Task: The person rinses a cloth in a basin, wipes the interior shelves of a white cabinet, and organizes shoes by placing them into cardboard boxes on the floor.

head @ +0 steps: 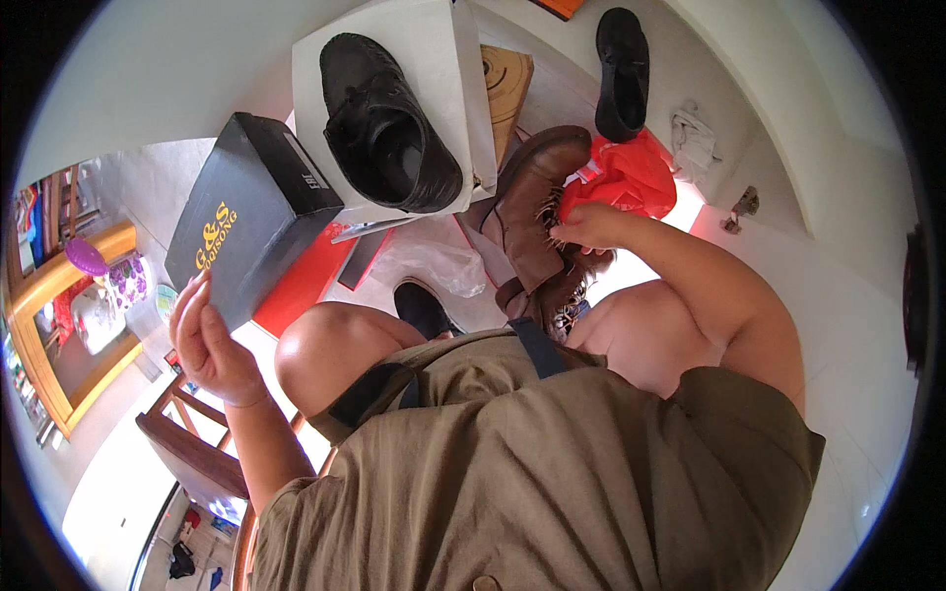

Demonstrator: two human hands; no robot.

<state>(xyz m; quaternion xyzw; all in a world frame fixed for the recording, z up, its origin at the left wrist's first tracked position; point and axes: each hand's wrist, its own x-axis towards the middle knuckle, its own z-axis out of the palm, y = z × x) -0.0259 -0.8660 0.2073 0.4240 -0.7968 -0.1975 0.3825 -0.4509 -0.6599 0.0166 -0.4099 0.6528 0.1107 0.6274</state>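
Note:
My left hand (216,347) is raised at the left beside a dark shoe box (222,214) with yellow lettering, its fingers loosely bent and nothing visible in them. My right hand (591,227) is at the laces of a brown leather lace-up boot (528,214), thumb and forefinger closed on them; its other fingers are partly hidden. The boot's toe points up and away from me. Under my right hand and beside that boot is a second, darker brown boot (563,292). A black leather shoe (392,133) sits on a white box (443,44) at the top.
A red plastic bag (628,173) lies past my right hand, below a black shoe (622,74). Clear plastic wrapping (443,262) and another black shoe (423,306) are near my knees. A wooden board (506,89) stands by the white box. A wooden chair (199,443) is at left.

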